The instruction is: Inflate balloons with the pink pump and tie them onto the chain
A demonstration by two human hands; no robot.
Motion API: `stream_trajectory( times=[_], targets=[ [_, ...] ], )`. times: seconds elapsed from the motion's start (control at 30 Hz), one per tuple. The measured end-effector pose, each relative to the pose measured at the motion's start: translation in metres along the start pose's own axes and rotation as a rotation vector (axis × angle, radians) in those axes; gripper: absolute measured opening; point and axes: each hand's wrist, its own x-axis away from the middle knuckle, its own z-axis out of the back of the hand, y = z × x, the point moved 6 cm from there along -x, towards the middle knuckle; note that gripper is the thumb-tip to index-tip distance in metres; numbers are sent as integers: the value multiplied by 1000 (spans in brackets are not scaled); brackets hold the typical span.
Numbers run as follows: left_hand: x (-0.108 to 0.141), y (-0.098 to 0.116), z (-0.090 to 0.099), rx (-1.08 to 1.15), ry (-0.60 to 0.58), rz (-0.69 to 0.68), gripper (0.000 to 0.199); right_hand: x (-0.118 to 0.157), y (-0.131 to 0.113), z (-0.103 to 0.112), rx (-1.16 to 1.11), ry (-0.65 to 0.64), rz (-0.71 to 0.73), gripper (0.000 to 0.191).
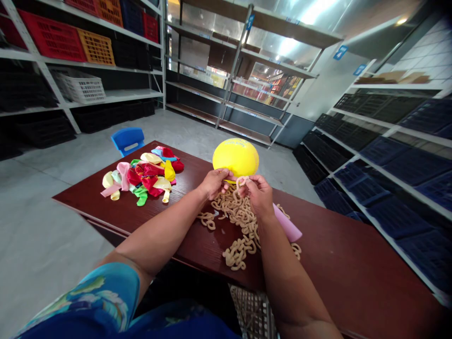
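Note:
An inflated yellow balloon (236,157) with printed lettering stands above the far edge of the table. My left hand (216,182) is closed, thumb and fingers pinched at the balloon's lower end. Close to its right, my right hand (258,190) is closed on a light tan, looped piece of rubbery-looking cord (242,181). Beneath both hands lies a heap of tan twisted loops (235,207), spread toward the near edge of the table. A pink cylinder (287,223) lies beside my right forearm, partly hidden by it.
Several uninflated balloons (146,174) in mixed colours are piled on the left of the dark red table (339,254). A blue chair (127,140) stands beyond it. Shelves with crates (52,35) line the left, and dark crates (374,188) fill the right shelves.

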Motion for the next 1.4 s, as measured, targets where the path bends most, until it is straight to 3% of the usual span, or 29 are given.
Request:
stream_trajectory(
  times=[0.2, 0.43, 0.73, 0.93, 1.1, 1.27, 1.4],
  targets=[
    [4, -17, -16, 23, -12, 63, 19, 1, 4, -3, 132, -7, -8, 20],
    [3, -10, -3, 108, 172, 57, 14, 2, -1, 1, 138, 81, 64, 18],
    [2, -19, -10, 80, 83, 59, 16, 5, 2, -5, 205, 37, 45, 19],
    [0, -6, -1, -154, 118, -48, 21, 1, 2, 4, 23, 43, -48, 18],
    [-1, 0, -2, -464, -60, -187, 24, -4, -3, 9, -177, 14, -157, 21],
    [3, 7, -7, -713, -146, -362, 23, -6, -18, 5, -216, -33, -73, 23],
    [5, 12, -13, -784, -175, -452, 25, -9, -30, -9, -120, -96, -36, 22]
  ],
)
